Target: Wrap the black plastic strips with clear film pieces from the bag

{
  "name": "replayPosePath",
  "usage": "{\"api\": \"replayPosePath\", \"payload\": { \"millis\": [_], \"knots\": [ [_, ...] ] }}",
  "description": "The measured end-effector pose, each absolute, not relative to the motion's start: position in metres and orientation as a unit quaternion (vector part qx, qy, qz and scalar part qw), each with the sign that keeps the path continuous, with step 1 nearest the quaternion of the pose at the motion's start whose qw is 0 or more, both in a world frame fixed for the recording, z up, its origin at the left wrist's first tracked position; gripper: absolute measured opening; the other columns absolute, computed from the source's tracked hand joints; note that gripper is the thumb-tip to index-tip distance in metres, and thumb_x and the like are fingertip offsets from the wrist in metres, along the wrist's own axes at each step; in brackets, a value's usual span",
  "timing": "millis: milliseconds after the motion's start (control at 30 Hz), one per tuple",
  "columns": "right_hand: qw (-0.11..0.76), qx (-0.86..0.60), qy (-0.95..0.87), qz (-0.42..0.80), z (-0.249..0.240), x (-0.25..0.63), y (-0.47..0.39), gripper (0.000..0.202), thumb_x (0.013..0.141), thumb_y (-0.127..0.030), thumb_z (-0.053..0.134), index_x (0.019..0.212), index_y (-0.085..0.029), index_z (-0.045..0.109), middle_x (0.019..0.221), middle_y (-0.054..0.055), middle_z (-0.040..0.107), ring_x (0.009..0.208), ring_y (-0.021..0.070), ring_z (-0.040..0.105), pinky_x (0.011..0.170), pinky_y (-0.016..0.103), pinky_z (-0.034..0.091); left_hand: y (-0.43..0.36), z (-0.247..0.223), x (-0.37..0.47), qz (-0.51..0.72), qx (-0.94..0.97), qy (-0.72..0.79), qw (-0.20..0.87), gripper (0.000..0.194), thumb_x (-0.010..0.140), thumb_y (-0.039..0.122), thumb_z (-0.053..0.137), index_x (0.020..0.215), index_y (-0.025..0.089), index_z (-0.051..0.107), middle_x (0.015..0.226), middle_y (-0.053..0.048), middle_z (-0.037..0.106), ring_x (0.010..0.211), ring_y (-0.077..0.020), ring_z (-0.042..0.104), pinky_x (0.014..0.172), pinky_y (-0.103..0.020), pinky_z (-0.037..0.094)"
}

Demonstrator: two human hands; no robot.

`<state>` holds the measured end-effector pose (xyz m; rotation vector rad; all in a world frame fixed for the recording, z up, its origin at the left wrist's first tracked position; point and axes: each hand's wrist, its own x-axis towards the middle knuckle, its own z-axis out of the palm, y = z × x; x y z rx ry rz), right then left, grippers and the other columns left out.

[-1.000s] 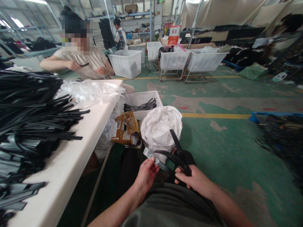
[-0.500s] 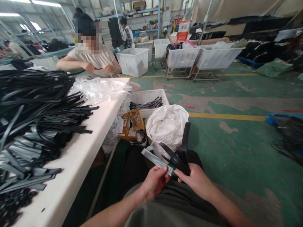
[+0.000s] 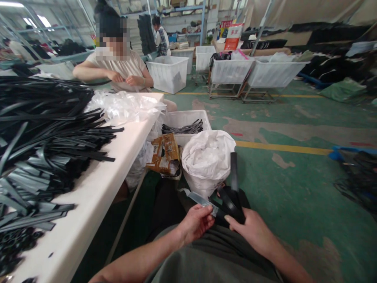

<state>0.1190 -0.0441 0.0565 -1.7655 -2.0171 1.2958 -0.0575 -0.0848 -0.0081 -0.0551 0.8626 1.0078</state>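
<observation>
Above my lap, my left hand [image 3: 196, 222] pinches a clear plastic sleeve [image 3: 198, 199] between thumb and fingers. The sleeve's loose end points up and left. My right hand [image 3: 250, 226] is closed around a looped black strap [image 3: 234, 177], one end of which stands up past the fist. Part of the strap reaches across to the sleeve at my left fingertips; whether it is inside the sleeve I cannot tell. Just beyond my hands stands a white woven sack [image 3: 193, 179] filled with crumpled clear plastic.
On my left, a white table [image 3: 118, 173] bears piles of black straps [image 3: 44, 106] and a heap of clear plastic [image 3: 126, 108]. A brown torn box [image 3: 165, 153] and a white bin [image 3: 191, 137] of straps sit beside the sack. A co-worker [image 3: 120, 74] sits across the table.
Both hands have shifted slightly right. The strap loops in my right hand have drawn closer together, and less of the sleeve shows beyond my left fingers. The view has tilted slightly.
</observation>
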Motion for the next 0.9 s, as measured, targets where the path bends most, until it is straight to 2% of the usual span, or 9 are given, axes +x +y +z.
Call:
{"api": "replayPosePath", "payload": {
  "millis": [100,200,333,433,533,633,733,900],
  "knots": [
    [0.112,-0.557,-0.676,0.469,0.053,0.105,-0.039,0.034,0.079,-0.047,0.053,0.08,-0.016,0.067,0.073,0.007,0.072,0.071,0.0262,0.068,0.066,0.031,0.049,-0.081,-0.005,-0.054,0.469,0.014,0.404,0.786,0.038,0.053,0.029,0.091,0.071,0.01,0.063,0.057,0.001,0.059,0.047,-0.0048,0.048,0.054,-0.02,0.042],
    [0.083,-0.539,-0.661,0.515,0.057,0.126,-0.039,0.034,0.079,-0.048,0.055,0.084,-0.016,0.068,0.079,0.007,0.074,0.076,0.0262,0.069,0.067,0.029,0.05,-0.078,-0.005,-0.065,0.503,0.014,0.414,0.759,0.037,0.053,0.028,0.09,0.067,0.012,0.06,0.053,0.003,0.055,0.047,-0.0055,0.046,0.053,-0.02,0.041],
    [0.047,-0.573,-0.659,0.485,0.064,0.152,-0.04,0.036,0.079,-0.051,0.054,0.075,-0.017,0.067,0.071,0.006,0.073,0.071,0.0261,0.068,0.065,0.029,0.049,-0.075,-0.005,-0.067,0.516,-0.029,0.424,0.744,0.038,0.054,0.027,0.09,0.062,0.015,0.055,0.05,0.005,0.052,0.049,-0.0062,0.048,0.057,-0.021,0.044],
    [0.071,-0.583,-0.664,0.463,0.061,0.135,-0.037,0.036,0.078,-0.051,0.054,0.071,-0.018,0.065,0.068,0.007,0.071,0.068,0.0257,0.067,0.065,0.03,0.048,-0.075,-0.001,-0.054,0.472,-0.008,0.403,0.784,0.034,0.055,0.026,0.09,0.067,0.013,0.06,0.053,0.004,0.054,0.049,-0.0054,0.047,0.06,-0.021,0.045],
    [0.108,-0.562,-0.658,0.489,0.057,0.12,-0.033,0.037,0.078,-0.052,0.054,0.078,-0.016,0.066,0.074,0.007,0.072,0.071,0.0258,0.067,0.066,0.03,0.048,-0.072,0.003,-0.049,0.464,0.014,0.395,0.793,0.034,0.054,0.026,0.09,0.068,0.011,0.062,0.053,0.003,0.055,0.049,-0.0051,0.046,0.058,-0.021,0.044],
    [0.089,-0.566,-0.638,0.515,0.056,0.135,-0.034,0.042,0.078,-0.055,0.053,0.08,-0.016,0.067,0.076,0.008,0.073,0.072,0.0265,0.068,0.062,0.029,0.049,-0.068,-0.001,-0.061,0.508,0.01,0.406,0.759,0.034,0.055,0.025,0.089,0.066,0.013,0.059,0.053,0.004,0.053,0.049,-0.0058,0.047,0.057,-0.021,0.043],
    [0.069,-0.59,-0.632,0.497,0.052,0.156,-0.041,0.044,0.078,-0.059,0.05,0.073,-0.018,0.066,0.068,0.007,0.071,0.065,0.0263,0.067,0.058,0.029,0.048,-0.067,-0.007,-0.071,0.53,-0.005,0.428,0.732,0.036,0.055,0.025,0.089,0.066,0.014,0.057,0.053,0.005,0.051,0.049,-0.006,0.046,0.055,-0.021,0.041],
    [0.12,-0.583,-0.645,0.479,0.044,0.135,-0.04,0.036,0.078,-0.052,0.052,0.072,-0.018,0.064,0.064,0.006,0.069,0.062,0.0262,0.066,0.06,0.03,0.049,-0.069,-0.009,-0.053,0.49,-0.014,0.406,0.771,0.034,0.058,0.024,0.088,0.069,0.014,0.058,0.054,0.004,0.052,0.049,-0.0055,0.047,0.057,-0.02,0.041]
  ]
}}
